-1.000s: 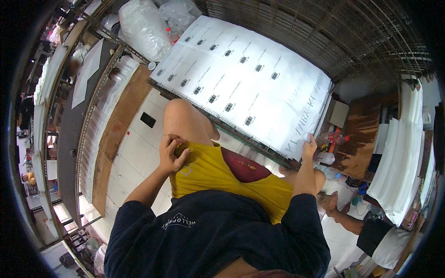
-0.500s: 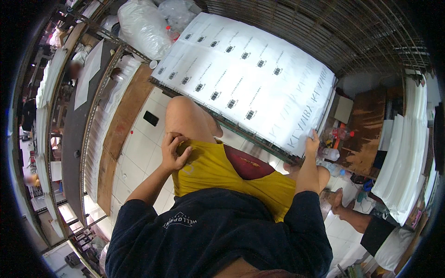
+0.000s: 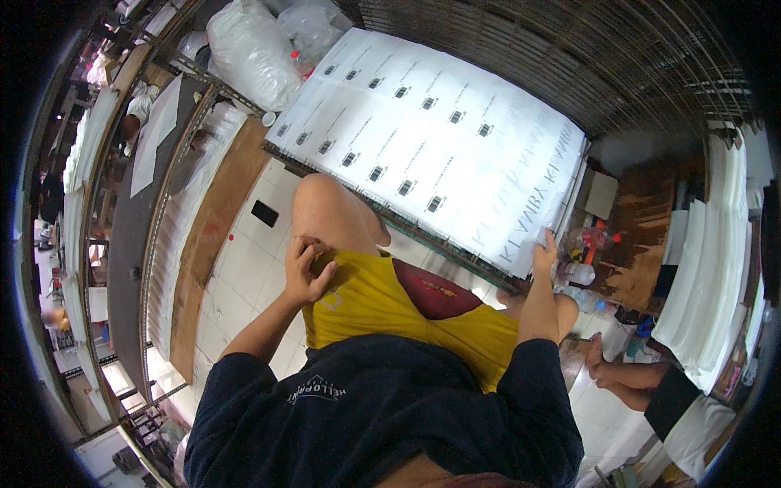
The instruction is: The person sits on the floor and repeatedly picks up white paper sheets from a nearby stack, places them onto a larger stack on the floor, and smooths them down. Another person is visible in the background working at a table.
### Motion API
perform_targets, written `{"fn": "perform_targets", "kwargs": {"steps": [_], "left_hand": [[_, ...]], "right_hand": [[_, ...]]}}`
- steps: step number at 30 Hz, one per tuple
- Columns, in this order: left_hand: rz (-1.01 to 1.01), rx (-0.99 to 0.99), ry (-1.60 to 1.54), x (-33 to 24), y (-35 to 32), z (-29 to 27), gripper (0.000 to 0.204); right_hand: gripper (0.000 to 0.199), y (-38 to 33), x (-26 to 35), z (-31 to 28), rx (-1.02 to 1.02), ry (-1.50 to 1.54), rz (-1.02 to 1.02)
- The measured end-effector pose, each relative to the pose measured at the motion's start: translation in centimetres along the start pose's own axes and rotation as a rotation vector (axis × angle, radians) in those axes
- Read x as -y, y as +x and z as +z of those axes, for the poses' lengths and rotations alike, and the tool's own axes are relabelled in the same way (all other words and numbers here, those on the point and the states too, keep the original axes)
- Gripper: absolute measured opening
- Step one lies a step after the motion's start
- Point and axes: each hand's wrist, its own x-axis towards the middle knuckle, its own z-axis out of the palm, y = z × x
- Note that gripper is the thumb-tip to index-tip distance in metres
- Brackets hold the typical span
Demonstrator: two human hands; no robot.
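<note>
A large white printed sheet (image 3: pixel 423 138), with rows of small black marks and big lettering along its right side, lies on top of a rack-like stand in front of me. My right hand (image 3: pixel 544 254) is at the sheet's near right corner, its fingers closed on the edge. What the thumb does underneath is hard to see. Resting on my left thigh, over the yellow shorts (image 3: pixel 358 285), is my left hand (image 3: pixel 309 272). Its fingers are loosely bent and apart, with nothing in them.
A dark phone (image 3: pixel 264 213) lies on the tiled floor at the left. Stacked wire-like racks (image 3: pixel 569 57) rise behind the sheet. Plastic bottles (image 3: pixel 598 237) stand right of the stand. White sheet stacks (image 3: pixel 708 285) are farther right. Another person's leg (image 3: pixel 626 374) extends in at lower right.
Both my hands stay in nearly the same places, the right one still at the sheet's corner. At lower right, the other person's legs have shifted a little.
</note>
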Motion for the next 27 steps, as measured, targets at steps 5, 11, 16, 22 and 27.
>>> {"fn": "perform_targets", "kwargs": {"steps": [5,11,16,22,27], "left_hand": [[-0.107,0.006,-0.213,1.3,-0.2,1.5,0.026],[-0.119,-0.032,-0.37,0.0,-0.7,1.4,0.021],[0.034,0.039,-0.22,1.7,-0.4,2.4,0.028],[0.033,0.127,-0.25,3.0,-1.0,0.9,0.03],[0.087,0.134,-0.189,3.1,-0.9,0.5,0.03]], "right_hand": [[0.061,-0.1,0.3,-0.7,-0.293,-0.468,-0.288],[0.051,-4.5,18.1,-2.1,-0.197,-0.158,-0.419],[0.044,-12.9,28.0,-9.7,-0.284,-0.12,-0.481],[0.039,-16.7,35.9,-21.5,-0.991,-0.107,-0.764],[0.042,-14.6,38.1,-34.7,-1.089,0.319,-0.527]]}}
